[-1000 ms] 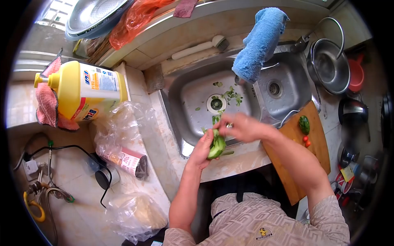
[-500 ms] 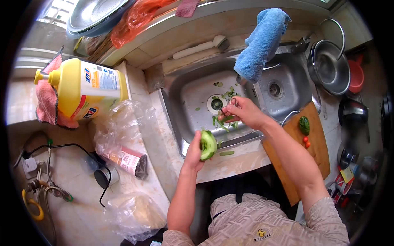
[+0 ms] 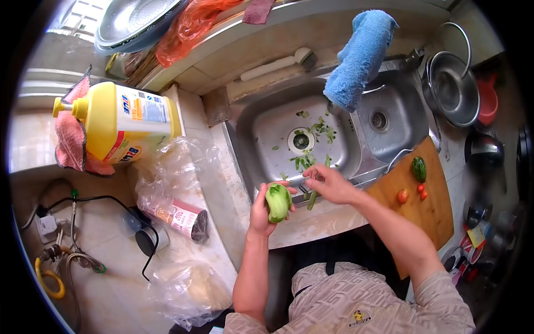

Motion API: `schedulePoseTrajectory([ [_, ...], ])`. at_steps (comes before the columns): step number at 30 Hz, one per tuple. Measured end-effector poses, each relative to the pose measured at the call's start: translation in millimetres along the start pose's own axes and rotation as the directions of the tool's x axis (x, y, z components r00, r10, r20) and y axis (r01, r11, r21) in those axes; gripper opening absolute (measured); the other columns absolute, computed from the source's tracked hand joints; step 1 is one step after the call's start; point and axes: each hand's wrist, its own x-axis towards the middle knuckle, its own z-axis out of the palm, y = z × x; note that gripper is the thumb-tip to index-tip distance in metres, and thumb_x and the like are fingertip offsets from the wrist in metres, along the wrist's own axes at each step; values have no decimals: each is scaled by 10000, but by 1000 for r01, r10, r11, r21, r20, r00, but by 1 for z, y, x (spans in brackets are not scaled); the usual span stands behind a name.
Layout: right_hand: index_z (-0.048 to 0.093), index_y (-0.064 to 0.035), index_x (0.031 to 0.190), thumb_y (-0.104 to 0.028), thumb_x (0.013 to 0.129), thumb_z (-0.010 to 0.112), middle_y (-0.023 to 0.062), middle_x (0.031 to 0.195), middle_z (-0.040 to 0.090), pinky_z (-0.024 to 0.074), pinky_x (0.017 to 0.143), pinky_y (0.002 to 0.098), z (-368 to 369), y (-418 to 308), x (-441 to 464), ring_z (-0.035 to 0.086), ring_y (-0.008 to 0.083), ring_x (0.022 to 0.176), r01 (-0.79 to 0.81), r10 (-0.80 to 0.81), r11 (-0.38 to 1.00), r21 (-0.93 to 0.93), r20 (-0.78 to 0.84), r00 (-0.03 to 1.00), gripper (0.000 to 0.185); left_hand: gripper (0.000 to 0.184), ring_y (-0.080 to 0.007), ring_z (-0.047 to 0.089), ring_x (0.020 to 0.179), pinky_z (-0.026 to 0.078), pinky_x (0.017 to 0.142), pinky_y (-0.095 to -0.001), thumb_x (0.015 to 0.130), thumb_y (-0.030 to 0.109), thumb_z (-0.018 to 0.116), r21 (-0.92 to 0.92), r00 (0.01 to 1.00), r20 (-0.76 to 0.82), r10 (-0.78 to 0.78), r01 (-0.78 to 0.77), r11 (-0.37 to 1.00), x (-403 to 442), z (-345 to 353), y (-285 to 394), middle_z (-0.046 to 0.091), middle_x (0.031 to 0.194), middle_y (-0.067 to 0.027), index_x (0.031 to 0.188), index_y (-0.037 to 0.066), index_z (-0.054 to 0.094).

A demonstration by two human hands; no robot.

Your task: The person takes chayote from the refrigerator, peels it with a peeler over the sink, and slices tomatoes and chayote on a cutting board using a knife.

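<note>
A pale green, rounded vegetable (image 3: 278,204), largely stripped of its dark skin, rests in my left hand (image 3: 259,216), whose fingers wrap round it at the front edge of the sink. Just to its right, my right hand (image 3: 332,186) has its fingers closed on what looks like a small metal peeler, mostly hidden by the fingers. A green strip of peel (image 3: 312,200) hangs below those fingertips. Green peelings (image 3: 324,132) lie scattered in the left basin (image 3: 267,125), around its drain (image 3: 301,141) and along the near side.
On the right, a wooden cutting board (image 3: 439,214) holds a dark green vegetable (image 3: 419,168), a tomato (image 3: 403,195) and two small red tomatoes (image 3: 422,192). A blue towel (image 3: 364,58) hangs over the divider. Left stand a yellow jug (image 3: 105,122) and plastic bags (image 3: 192,289). Metal bowls (image 3: 453,89) sit far right.
My right hand has come down from over the basin toward the vegetable. My left hand has turned the vegetable. The larger tomato, hidden before by my right arm, now shows.
</note>
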Motion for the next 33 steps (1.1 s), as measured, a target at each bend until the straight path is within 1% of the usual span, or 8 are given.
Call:
schedulePoseTrajectory([
  [5,595,2,982,-295,971,639,106,1105,659,509,796,311,-21,-61,3,607,139,955,-169,74,885,435,227,971,301,526,-169,641,765,517,656,-292,1063,397,304,269,989,-96,113,-83,959,14,-5,-20,689,984,-111,1092,-4,643],
  [9,545,-9,923,-216,996,606,93,1098,653,585,781,319,-25,-80,5,617,125,970,-165,118,977,137,300,947,228,484,-129,621,796,488,765,-272,1058,312,327,526,963,-25,269,-216,823,14,21,-17,692,961,-83,1018,-19,678],
  [13,548,-18,959,-219,1001,597,92,1085,650,611,795,314,-32,-72,10,631,136,1006,-414,329,761,500,253,910,211,476,-112,600,855,473,778,-276,1041,320,357,350,980,127,153,-189,918,16,-3,-24,683,950,-71,1061,-41,667],
  [20,548,10,874,-206,964,642,116,962,636,617,765,346,-27,-78,7,675,192,811,-406,309,847,343,303,901,252,533,-166,621,775,492,750,-295,1028,405,330,674,979,136,153,-205,710,14,6,-15,686,888,-107,997,-11,662],
  [26,530,-19,904,-204,976,600,112,1056,646,591,759,397,-31,-35,17,596,225,1116,-381,336,783,492,181,924,210,770,-219,591,654,445,541,-290,966,686,261,-122,997,32,76,-71,990,6,10,-20,683,856,-176,1077,7,607],
  [27,536,-15,920,-206,973,595,128,1055,643,581,750,409,-27,-18,14,599,236,1087,-272,276,960,60,-70,959,207,801,-216,585,647,429,520,-275,955,720,263,-187,993,-33,114,-118,975,5,13,-20,683,861,-172,1079,7,605],
  [29,549,-8,951,-211,968,586,158,1053,637,560,732,432,-17,14,8,606,258,1030,-192,-162,591,-783,-348,923,207,902,-206,566,637,401,519,-267,896,818,258,-135,982,-48,185,-190,972,7,7,-16,686,894,-166,1094,10,607],
  [33,579,-5,911,-250,927,652,96,805,613,510,699,382,6,-11,-20,613,184,803,-293,260,949,-120,-235,937,257,861,-200,556,690,421,587,-298,899,802,305,-144,949,-172,266,-291,946,1,1,-15,673,995,-169,1131,28,603],
])
